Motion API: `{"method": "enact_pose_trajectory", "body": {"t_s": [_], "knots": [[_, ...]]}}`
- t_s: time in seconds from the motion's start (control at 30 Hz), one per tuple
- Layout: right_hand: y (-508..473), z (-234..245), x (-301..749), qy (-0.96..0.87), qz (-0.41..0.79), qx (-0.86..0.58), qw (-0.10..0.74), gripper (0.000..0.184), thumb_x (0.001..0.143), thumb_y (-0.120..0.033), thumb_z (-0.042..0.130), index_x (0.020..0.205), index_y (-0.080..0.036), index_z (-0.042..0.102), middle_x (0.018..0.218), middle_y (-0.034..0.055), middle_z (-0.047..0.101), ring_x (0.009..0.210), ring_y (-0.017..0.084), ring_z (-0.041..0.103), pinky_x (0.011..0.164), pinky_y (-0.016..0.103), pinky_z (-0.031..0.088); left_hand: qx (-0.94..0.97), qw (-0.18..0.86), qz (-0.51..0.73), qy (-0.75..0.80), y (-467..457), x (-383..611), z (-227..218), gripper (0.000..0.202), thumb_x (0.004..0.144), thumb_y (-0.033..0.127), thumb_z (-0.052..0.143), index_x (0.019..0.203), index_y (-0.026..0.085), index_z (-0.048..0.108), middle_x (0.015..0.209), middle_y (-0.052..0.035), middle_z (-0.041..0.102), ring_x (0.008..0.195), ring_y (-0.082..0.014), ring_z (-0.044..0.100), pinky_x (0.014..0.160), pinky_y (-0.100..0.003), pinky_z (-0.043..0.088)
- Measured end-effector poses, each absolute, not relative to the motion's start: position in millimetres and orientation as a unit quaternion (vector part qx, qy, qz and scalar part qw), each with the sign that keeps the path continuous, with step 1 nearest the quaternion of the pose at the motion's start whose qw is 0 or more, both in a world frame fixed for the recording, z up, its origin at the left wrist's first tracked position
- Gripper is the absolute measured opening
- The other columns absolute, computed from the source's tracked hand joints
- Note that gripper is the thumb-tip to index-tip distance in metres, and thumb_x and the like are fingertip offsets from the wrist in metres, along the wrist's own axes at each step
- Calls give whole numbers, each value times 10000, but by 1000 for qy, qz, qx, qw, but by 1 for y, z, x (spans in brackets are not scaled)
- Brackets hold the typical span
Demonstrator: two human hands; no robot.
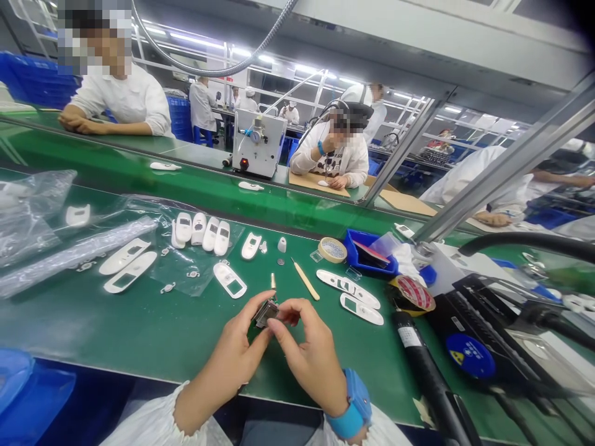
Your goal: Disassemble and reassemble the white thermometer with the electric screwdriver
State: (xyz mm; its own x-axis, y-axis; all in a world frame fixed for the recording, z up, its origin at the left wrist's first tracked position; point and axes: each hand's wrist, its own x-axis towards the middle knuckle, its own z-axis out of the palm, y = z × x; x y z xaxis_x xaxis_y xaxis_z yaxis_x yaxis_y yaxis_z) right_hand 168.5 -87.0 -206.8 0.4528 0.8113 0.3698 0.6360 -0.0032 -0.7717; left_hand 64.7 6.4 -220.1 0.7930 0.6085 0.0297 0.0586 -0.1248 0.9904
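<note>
My left hand (237, 344) and my right hand (304, 344) pinch a small dark metal-and-plastic component (266, 313) between their fingertips, above the green workbench mat (139, 334). Just beyond the fingers stands a small brass-coloured cylinder (273, 281). A wooden-handled pick (305, 279) lies to the right of it. Several white plastic device shells lie on both sides, the nearest being a white shell with a rectangular window (229, 280) and a long white cover (361, 308). My right wrist wears a blue strap (351, 406).
A blue tray (369, 254), a roll of tape (332, 249) and a red-and-gold tape roll (411, 295) stand to the right. A black tool (418, 359) lies at the front right. Clear plastic bags (32, 217) lie at the left. Co-workers sit at benches across the green conveyor.
</note>
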Motion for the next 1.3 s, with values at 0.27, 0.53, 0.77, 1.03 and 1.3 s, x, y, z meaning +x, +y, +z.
{"method": "enact_pose_trajectory", "body": {"t_s": [0.27, 0.53, 0.77, 1.03, 1.3], "knots": [[-78, -206, 166, -528, 132, -701, 461, 177, 854, -206, 439, 1018, -208, 506, 794, 13, 556, 733, 123, 517, 682, 246, 425, 725, 606, 225, 240, 14, 58, -236, 412, 828, 242, 440, 1238, 222, 406, 1202, -89, 522, 1101, -218, 480, 951, -340, 356], [-80, -205, 172, -442, 198, -691, 536, 162, 827, -278, 495, 963, -192, 482, 722, -10, 546, 670, 102, 506, 638, 224, 420, 768, 505, 274, 283, 46, 48, -240, 369, 806, 316, 419, 1148, 191, 476, 1148, -95, 548, 1033, -227, 523, 940, -394, 384], [-79, -220, 181, -385, 290, -667, 568, 251, 795, -340, 538, 975, -186, 454, 720, -17, 517, 664, 99, 466, 649, 243, 398, 808, 444, 230, 312, 85, 42, -228, 340, 756, 397, 484, 1023, 195, 546, 1061, -75, 595, 964, -255, 548, 840, -378, 421], [-75, -235, 190, -331, 354, -629, 608, 331, 745, -365, 598, 972, -177, 449, 696, -30, 489, 632, 89, 436, 619, 234, 364, 895, 354, 136, 235, 110, 50, -226, 254, 774, 269, 429, 1015, 244, 503, 1121, -33, 553, 897, -219, 549, 733, -303, 405], [-78, -236, 192, -307, 395, -597, 628, 359, 721, -369, 631, 968, -178, 455, 677, -40, 479, 627, 86, 439, 624, 234, 358, 906, 326, 54, 266, 113, 65, -211, 164, 748, 224, 392, 878, 228, 492, 749, -3, 583, 615, -181, 527, 533, -255, 336]]}}
